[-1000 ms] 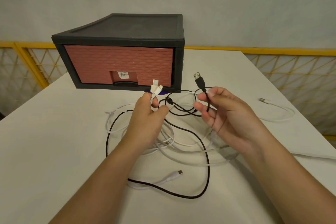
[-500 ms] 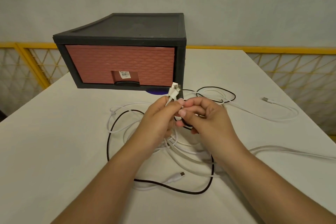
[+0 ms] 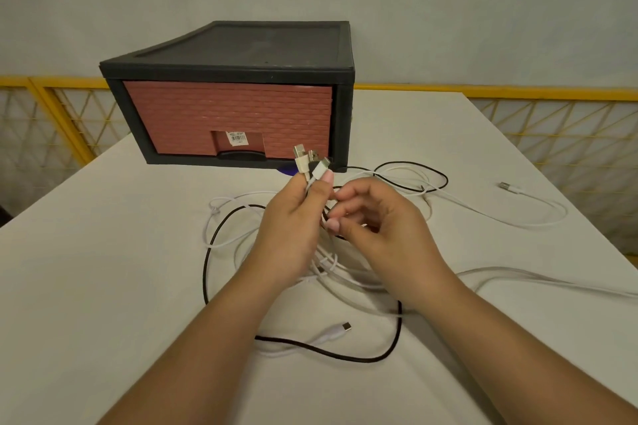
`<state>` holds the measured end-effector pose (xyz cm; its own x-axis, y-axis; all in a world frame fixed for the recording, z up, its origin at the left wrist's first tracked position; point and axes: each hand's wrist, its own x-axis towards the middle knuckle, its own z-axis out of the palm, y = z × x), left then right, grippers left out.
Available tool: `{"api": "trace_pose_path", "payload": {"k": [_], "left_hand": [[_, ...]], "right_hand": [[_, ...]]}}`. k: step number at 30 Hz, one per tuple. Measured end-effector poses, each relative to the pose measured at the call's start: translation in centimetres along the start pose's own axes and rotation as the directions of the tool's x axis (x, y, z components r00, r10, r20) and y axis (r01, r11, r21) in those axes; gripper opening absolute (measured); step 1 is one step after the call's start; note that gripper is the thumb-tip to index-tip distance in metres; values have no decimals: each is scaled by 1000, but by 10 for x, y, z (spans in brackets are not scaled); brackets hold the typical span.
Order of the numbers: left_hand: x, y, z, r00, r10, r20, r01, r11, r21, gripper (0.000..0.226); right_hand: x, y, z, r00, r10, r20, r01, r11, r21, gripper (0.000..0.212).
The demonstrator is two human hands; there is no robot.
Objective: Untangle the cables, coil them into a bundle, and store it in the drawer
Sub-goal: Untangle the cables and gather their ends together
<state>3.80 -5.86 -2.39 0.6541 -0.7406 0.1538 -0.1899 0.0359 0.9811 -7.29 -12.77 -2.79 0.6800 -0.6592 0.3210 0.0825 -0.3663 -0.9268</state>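
Table (image 3: 103,286): white top; grey wall and yellow railing (image 3: 518,92) beyond both hands.
Left hand (image 3: 293,228): pinches a bunch of plug ends (image 3: 309,162) that stick up past its fingertips; strands trail down under the palm.
Right hand (image 3: 376,228): fingers half curled, just beside the left hand; cannot tell whether it grips a strand.
Cables (image 3: 531,222): white ones and one black cable (image 3: 345,357), in loose loops under and around both hands, not yet coiled.
Drawer (image 3: 224,114): reddish front, closed, in a black box (image 3: 241,45) just beyond the left fingertips.
Risk: pulling the bunch could tighten the crossings below the hands, since the black loop rings the white strands.
Risk: loose plug (image 3: 345,326) between the forearms could drag and catch.
In the way: drawer shut, so one hand must come free to open it.
Other: purple scrap (image 3: 288,169) under the box front; unclear what it is.
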Motion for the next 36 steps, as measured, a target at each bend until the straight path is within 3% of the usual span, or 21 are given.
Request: {"api": "trace_pose_path", "payload": {"k": [5, 9, 11, 13, 16, 19, 22, 25, 28, 32, 36], "left_hand": [[10, 6, -15, 997, -59, -50, 48, 977, -207, 42], [12, 14, -23, 998, -59, 39, 71, 848, -525, 37], [10, 17, -25, 994, -47, 101, 99, 785, -611, 37], [9, 18, -26, 987, -48, 154, 138, 743, -655, 38], [7, 18, -26, 978, -27, 207, 167, 699, -696, 39], [6, 19, -24, 972, 2, 237, 178, 657, -733, 38], [7, 19, -26, 971, 15, 238, 175, 635, -752, 38], [8, 19, -30, 975, 7, 221, 168, 626, -762, 40], [10, 21, -38, 980, -20, 199, 169, 614, -771, 40], [12, 23, -48, 988, -49, 150, 148, 616, -774, 39], [14, 21, -53, 994, -79, 77, 111, 701, -704, 38]], "right_hand": [[4, 4, -12, 997, -56, 45, 66, 968, -244, 27], [8, 9, -25, 998, 10, 64, 16, 918, -397, 32], [8, 10, -31, 985, 136, 102, -83, 909, -408, 28], [8, 9, -35, 949, 262, 174, -196, 925, -325, 17], [7, 5, -34, 916, 330, 228, -284, 935, -210, 7], [5, 0, -32, 845, 407, 345, -414, 909, -58, 13], [6, -4, -34, 779, 421, 465, -468, 884, -17, 19], [8, -4, -39, 831, 406, 381, -459, 887, 56, 24], [12, -7, -49, 895, 383, 228, -434, 868, 242, 22], [20, -11, -73, 946, 317, 69, -299, 772, 561, 19], [22, -10, -89, 960, 280, -20, -184, 684, 706, 14]]}}
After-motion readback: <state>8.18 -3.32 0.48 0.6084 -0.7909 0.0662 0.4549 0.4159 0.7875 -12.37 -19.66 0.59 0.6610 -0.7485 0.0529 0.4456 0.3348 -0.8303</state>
